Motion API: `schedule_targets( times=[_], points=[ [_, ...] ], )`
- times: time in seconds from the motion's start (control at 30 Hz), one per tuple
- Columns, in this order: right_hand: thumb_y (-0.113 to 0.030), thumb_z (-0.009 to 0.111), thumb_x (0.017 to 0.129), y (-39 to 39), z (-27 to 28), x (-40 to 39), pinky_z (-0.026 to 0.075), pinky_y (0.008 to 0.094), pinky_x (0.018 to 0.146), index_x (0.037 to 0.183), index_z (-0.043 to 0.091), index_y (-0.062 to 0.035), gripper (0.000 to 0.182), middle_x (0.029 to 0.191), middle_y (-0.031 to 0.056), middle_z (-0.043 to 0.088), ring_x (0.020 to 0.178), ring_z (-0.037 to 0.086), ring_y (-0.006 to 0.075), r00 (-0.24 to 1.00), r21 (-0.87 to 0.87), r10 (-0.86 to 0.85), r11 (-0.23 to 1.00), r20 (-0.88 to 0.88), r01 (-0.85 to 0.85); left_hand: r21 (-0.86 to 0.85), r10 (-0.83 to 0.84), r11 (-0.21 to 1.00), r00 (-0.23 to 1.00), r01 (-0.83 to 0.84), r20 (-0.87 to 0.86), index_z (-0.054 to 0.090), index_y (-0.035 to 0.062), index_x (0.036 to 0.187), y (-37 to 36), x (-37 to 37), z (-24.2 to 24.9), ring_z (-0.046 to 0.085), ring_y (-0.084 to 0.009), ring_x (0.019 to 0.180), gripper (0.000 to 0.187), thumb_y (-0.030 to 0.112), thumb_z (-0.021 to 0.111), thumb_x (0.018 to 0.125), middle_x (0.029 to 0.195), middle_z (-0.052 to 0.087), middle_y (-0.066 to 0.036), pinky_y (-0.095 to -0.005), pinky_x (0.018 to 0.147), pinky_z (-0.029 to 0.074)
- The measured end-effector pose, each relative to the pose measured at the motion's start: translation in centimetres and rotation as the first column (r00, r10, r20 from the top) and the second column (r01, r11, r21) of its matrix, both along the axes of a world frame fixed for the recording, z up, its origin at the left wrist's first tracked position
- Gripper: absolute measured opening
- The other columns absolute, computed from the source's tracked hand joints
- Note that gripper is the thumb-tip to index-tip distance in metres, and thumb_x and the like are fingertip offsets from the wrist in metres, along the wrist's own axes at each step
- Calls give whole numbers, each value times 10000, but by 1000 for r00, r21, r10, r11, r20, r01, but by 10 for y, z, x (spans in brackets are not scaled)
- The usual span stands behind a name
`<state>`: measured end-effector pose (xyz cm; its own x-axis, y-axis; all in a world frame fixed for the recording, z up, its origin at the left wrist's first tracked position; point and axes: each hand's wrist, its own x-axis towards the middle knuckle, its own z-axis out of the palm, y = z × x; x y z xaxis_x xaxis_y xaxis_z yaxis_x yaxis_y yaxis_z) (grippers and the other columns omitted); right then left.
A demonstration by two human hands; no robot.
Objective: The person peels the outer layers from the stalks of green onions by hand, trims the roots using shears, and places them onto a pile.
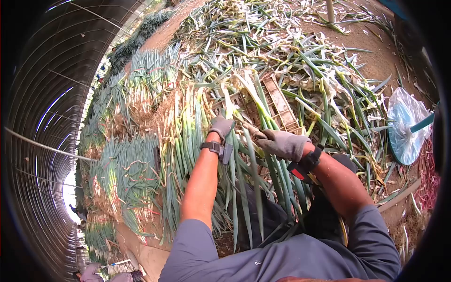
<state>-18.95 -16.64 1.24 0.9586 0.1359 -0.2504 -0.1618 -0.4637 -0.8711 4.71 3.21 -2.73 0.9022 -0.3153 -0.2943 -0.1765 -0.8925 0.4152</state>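
My left hand [221, 127], in a grey glove, is closed around a green onion [228, 104] whose pale stalk points away from me. Its long leaves hang down toward my lap. My right hand [283, 144], gloved as well, has its fingers curled round the stalks of a few green onions [255, 96] just to the right. Dirt darkens those fingertips, and they partly hide the grip. Beside my left hand lies a row of green onions [190, 117] with roots at the far end. Beyond both hands sits a brown plastic crate [278, 101], partly covered by leaves.
A large heap of stripped leaves [324, 80] spreads ahead and to the right. Tied green onion bundles [134, 167] are stacked on the left. A plastic-wrapped blue object [405, 127] stands at the right, near red strings [428, 176]. Another person [91, 273] appears at lower left.
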Motion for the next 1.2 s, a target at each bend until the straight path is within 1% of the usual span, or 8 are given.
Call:
schedule_targets(
  times=[0.1,0.27,0.5,0.67,0.8,1.03,1.13,1.2],
  points=[
    [-497,492,1036,4,-3,3,511,484,887,1262,587,5,559,1084,267,685,1019,670,428,998,-115,-34,992,59,41,-182,-59,981,996,70,68,511,-8,1433,0,-28,2,702,-390,1082,662,263,684,853,1184,705,-277,-414,954,541],
    [-470,484,1023,3,-5,20,507,504,904,1371,566,-56,547,1091,300,683,1036,660,463,993,-135,-63,988,95,76,38,-92,995,992,89,86,481,61,1454,-2,-41,-9,672,-458,1077,645,271,674,876,1146,697,-299,-479,937,542],
    [-468,495,994,9,-35,53,519,509,920,1354,607,-110,520,1126,303,691,1056,667,468,990,-109,-127,985,60,133,-62,-74,995,996,77,55,440,99,1507,6,-89,-3,678,-472,1040,664,256,639,893,1130,705,-284,-493,913,548],
    [-486,492,991,17,-31,64,521,495,899,1283,621,-37,551,1084,298,701,1037,676,461,986,-165,-150,973,67,159,-369,-99,925,995,93,2,403,53,1536,33,-110,-20,677,-407,1107,673,191,656,929,1237,674,-280,-418,972,523],
    [-496,492,1000,23,-34,78,519,492,863,1228,622,22,581,1054,297,705,1008,682,456,992,-95,-104,989,76,111,-535,-49,845,997,9,-60,500,81,1500,58,-125,-40,637,-209,1110,566,194,653,966,1301,684,-119,-353,996,487],
    [-471,518,991,29,-52,86,520,465,873,1275,603,2,559,1101,246,713,960,687,430,991,-129,-87,987,106,101,-539,-41,828,943,-153,-331,575,50,1431,88,-149,-50,626,-181,1051,510,264,665,977,1193,706,-85,-323,971,481],
    [-487,525,998,25,-41,67,527,467,870,1320,616,-98,513,1041,220,723,973,687,422,987,-36,-86,995,135,92,-734,49,622,949,-272,-311,580,46,1431,89,-150,-61,640,-187,1072,508,252,664,974,1204,717,-95,-331,1002,482],
    [-421,518,1023,18,-3,34,531,441,870,1338,609,-96,462,1061,208,718,986,683,411,996,50,-47,998,70,44,-769,13,563,934,-302,-357,580,32,1426,74,-150,-12,646,-178,1089,505,236,662,972,1190,726,-104,-322,1022,481]
  ],
)
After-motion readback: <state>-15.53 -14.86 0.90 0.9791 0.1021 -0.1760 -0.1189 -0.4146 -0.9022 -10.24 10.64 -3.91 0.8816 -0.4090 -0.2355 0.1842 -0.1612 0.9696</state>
